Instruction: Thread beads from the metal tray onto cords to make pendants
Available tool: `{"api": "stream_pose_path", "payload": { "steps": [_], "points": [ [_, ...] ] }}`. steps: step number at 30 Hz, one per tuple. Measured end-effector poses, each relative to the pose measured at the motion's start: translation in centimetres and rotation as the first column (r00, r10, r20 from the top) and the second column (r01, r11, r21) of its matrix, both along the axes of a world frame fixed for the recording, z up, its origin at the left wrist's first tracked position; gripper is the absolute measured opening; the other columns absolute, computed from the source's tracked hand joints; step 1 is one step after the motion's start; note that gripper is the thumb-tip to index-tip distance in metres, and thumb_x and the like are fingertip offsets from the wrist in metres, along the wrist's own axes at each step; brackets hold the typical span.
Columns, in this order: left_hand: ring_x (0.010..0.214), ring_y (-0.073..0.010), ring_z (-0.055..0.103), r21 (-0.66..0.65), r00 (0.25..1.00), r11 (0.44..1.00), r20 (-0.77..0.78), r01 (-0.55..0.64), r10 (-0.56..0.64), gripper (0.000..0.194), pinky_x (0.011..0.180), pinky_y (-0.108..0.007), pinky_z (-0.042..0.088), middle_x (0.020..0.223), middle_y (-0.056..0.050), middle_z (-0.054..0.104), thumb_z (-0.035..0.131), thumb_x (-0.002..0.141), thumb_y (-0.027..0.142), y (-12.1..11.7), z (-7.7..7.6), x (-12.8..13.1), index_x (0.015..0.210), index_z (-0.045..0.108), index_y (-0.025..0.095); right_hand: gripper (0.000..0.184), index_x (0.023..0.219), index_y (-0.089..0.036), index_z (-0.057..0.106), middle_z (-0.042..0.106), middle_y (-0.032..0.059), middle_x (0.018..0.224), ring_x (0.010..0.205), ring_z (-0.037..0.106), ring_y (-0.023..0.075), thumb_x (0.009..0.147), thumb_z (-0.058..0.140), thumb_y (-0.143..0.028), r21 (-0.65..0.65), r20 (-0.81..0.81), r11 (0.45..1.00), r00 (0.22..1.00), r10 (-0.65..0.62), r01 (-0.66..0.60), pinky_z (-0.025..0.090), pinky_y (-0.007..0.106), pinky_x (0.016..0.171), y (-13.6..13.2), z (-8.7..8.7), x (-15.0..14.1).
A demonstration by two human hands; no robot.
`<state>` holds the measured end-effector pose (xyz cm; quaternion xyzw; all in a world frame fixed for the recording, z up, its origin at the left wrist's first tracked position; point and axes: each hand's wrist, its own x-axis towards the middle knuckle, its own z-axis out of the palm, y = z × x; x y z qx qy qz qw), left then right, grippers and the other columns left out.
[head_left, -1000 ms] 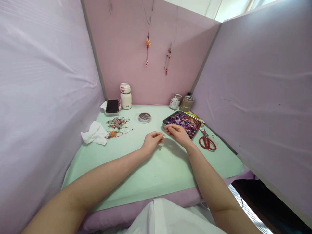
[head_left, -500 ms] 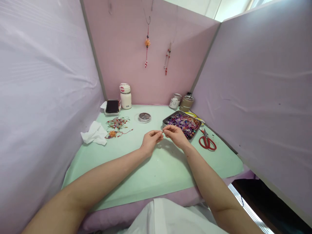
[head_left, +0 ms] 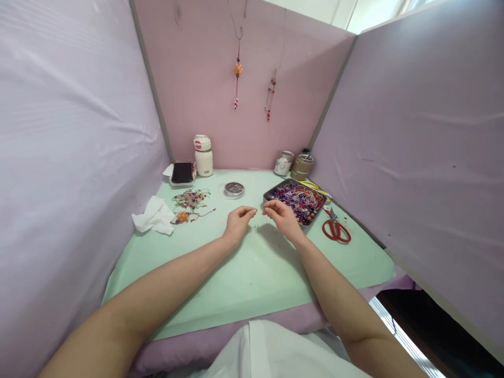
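Note:
Over the pale green tabletop (head_left: 205, 268), my left hand (head_left: 237, 223) has its thumb and fingertips pinched together. My right hand (head_left: 285, 218) is also pinched, a small gap to the right of the left fingertips. Anything between the fingers is too small and thin to make out. A few tiny pale bits (head_left: 255, 227) show just below the fingertips, too faint to name. Close to the right hand is a dark metal tray (head_left: 268, 199) heaped with purple and orange beads (head_left: 301, 202) and pale thread.
Red-handled scissors (head_left: 336, 231) lie right of the tray, with something yellow behind it. Left are beaded strings (head_left: 191, 198), an orange bead ball (head_left: 182, 216) and white tissue (head_left: 154, 215). A round dish (head_left: 234, 189), white bottle (head_left: 203, 157) and jars (head_left: 302, 165) stand behind. Beaded pendants (head_left: 238, 69) hang on the wall.
My hands were nearly touching at the fingertips. The left hand has shifted slightly left, opening a small gap. The right hand has hardly moved.

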<state>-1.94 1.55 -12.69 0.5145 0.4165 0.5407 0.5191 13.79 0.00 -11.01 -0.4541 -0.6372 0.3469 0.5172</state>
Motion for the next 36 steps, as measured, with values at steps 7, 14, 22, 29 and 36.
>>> {"api": "stream_pose_path", "payload": {
  "steps": [7, 14, 22, 29, 36],
  "points": [
    [0.081, -0.0174, 0.06, 0.044, 0.998, 0.999, -0.058, 0.005, -0.002, 0.021, 0.081, -0.032, 0.044, 0.082, -0.005, 0.07, 0.066, 0.067, 0.035, 0.4, -0.5, -0.2, 0.076, 0.07, 0.017, 0.012, 0.084, -0.021, 0.064, 0.067, 0.0046, 0.084, 0.077, 0.059, 0.0185, 0.082, 0.056, -0.031, 0.259, 0.294, 0.959, 0.936, -0.193, 0.117, 0.045, 0.033, 0.074, -0.4, 0.1, -0.2],
    [0.08, -0.0176, 0.062, 0.105, 0.993, 0.994, -0.121, 0.025, -0.012, 0.019, 0.082, -0.032, 0.045, 0.082, -0.006, 0.071, 0.065, 0.069, 0.034, 0.5, -0.9, -0.1, 0.077, 0.07, 0.017, 0.017, 0.085, -0.021, 0.061, 0.063, 0.0059, 0.081, 0.081, 0.053, 0.0201, 0.09, 0.046, -0.027, 0.484, 0.489, 0.874, 0.815, -0.311, 0.043, 0.043, 0.035, 0.076, -1.0, 0.7, -0.2],
    [0.08, -0.018, 0.062, 0.114, 0.989, 0.993, -0.146, 0.031, -0.014, 0.019, 0.082, -0.033, 0.046, 0.081, -0.005, 0.071, 0.065, 0.069, 0.034, 0.4, -0.7, 0.0, 0.075, 0.07, 0.017, 0.019, 0.086, -0.021, 0.062, 0.061, 0.0073, 0.083, 0.085, 0.052, 0.0209, 0.092, 0.045, -0.027, 0.546, 0.56, 0.837, 0.727, -0.397, 0.036, 0.042, 0.035, 0.075, -1.3, 0.9, -0.4],
    [0.08, -0.0179, 0.062, 0.115, 0.986, 0.993, -0.164, 0.038, -0.018, 0.018, 0.082, -0.032, 0.046, 0.082, -0.005, 0.071, 0.064, 0.07, 0.034, 0.1, -0.6, 0.0, 0.075, 0.07, 0.018, 0.022, 0.085, -0.02, 0.063, 0.061, 0.0074, 0.083, 0.083, 0.05, 0.0205, 0.092, 0.044, -0.028, 0.553, 0.585, 0.833, 0.698, -0.414, 0.031, 0.041, 0.035, 0.075, -1.1, 0.9, -0.3],
    [0.08, -0.018, 0.062, 0.126, 0.982, 0.991, -0.19, 0.034, -0.01, 0.016, 0.082, -0.032, 0.046, 0.082, -0.005, 0.071, 0.064, 0.07, 0.032, 0.1, -0.5, 0.0, 0.075, 0.07, 0.018, 0.024, 0.085, -0.021, 0.064, 0.061, 0.0079, 0.084, 0.082, 0.048, 0.0214, 0.092, 0.043, -0.03, 0.526, 0.609, 0.851, 0.693, -0.386, 0.012, 0.039, 0.035, 0.074, -1.1, 0.8, -0.2]
  ]
}}
